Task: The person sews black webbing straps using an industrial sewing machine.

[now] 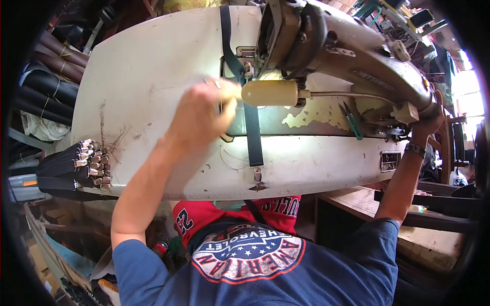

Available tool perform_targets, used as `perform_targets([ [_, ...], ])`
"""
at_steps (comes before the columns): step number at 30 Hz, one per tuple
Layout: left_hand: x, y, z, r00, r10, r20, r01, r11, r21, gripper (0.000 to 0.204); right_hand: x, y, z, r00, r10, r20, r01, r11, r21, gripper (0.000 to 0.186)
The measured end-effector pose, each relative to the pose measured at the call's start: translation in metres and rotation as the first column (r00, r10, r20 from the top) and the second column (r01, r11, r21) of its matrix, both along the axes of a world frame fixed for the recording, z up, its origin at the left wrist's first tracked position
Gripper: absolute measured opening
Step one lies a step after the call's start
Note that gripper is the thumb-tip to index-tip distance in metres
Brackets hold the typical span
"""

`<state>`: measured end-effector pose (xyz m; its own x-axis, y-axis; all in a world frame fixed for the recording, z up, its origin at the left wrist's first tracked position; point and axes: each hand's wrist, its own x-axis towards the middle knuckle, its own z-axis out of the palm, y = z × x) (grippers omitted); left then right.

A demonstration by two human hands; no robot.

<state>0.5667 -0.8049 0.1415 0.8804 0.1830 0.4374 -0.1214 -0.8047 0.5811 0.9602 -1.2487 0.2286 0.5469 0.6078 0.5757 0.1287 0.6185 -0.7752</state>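
Note:
A brown sewing machine [357, 61] stands on a pale table. A black elastic strap [253, 130] with a metal clip [257, 175] at its near end runs front to back past the needle area. My left hand [201, 109], blurred by motion, is just left of the needle area, beside the strap. Its fingers are curled together; a small shiny bit shows at them, too smeared to name. My right hand [431, 122] is wrapped round the handwheel [438, 104] at the machine's right end. A cream lamp [270, 93] hides the needle and presser foot.
Green-handled snips [352, 121] lie on the machine bed. A bundle of black straps with metal clips [76, 168] sits at the table's left end. Dark material rolls [53, 86] stand beyond it. Loose threads [116, 145] lie on the tabletop [138, 66].

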Motion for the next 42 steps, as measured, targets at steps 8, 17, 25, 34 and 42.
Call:
perform_targets([
  [8,0.041,0.046,-0.003,0.994,-0.064,0.087,0.030,0.934,0.355,0.008,-0.014,0.011,-0.021,-0.152,-0.784,0.602,0.987,-0.088,0.134,0.034],
  [17,0.011,0.002,0.009,0.955,0.256,-0.147,-0.204,0.933,0.298,0.022,-0.248,0.196,-0.041,0.379,0.077,0.922,0.648,0.689,-0.324,0.030],
  [25,0.009,-0.005,0.010,0.990,0.134,-0.047,-0.104,0.913,0.395,0.027,-0.211,0.255,-0.084,0.657,0.118,0.744,0.353,0.825,-0.442,0.037],
  [34,0.010,0.006,0.000,0.996,0.069,-0.057,-0.052,0.966,0.255,0.033,-0.214,0.256,-0.100,0.641,0.109,0.759,0.414,0.784,-0.462,0.029],
  [42,0.014,0.007,-0.003,0.996,0.067,-0.054,-0.049,0.961,0.274,0.035,-0.207,0.255,-0.102,0.625,0.095,0.775,0.423,0.793,-0.438,0.030],
])
